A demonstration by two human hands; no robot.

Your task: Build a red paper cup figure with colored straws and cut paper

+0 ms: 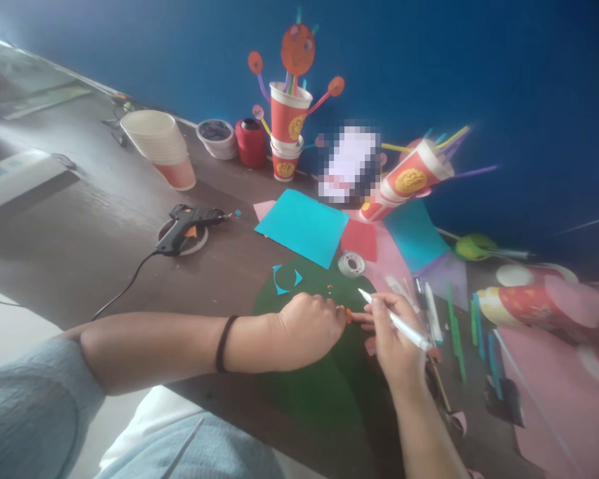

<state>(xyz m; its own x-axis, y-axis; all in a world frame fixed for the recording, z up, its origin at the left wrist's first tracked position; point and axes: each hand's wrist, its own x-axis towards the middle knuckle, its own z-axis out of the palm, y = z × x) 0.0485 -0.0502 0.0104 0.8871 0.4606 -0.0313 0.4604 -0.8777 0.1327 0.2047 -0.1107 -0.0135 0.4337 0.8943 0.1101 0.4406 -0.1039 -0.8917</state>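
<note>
My right hand (399, 339) is closed round a white pen (402, 326), whose pointed end tilts up and to the left. Its lower fingers reach toward my left hand (312, 331), which is curled shut with the knuckles up. A small orange piece (348, 316) shows between the left fingertips and the right fingers; most of it is hidden. Both hands are over a round dark green mat (304, 392). Blue paper scraps (279, 283) lie on the mat beyond my left hand, near a roll of tape (351, 264).
A black glue gun (184, 226) with a cord rests at left, before stacked paper cups (157, 146). Decorated cup figures (290, 120) stand along the blue wall, beside a red thread spool (251, 143). Blue paper (302, 226) lies mid-table; green sticks (456, 332) are at right.
</note>
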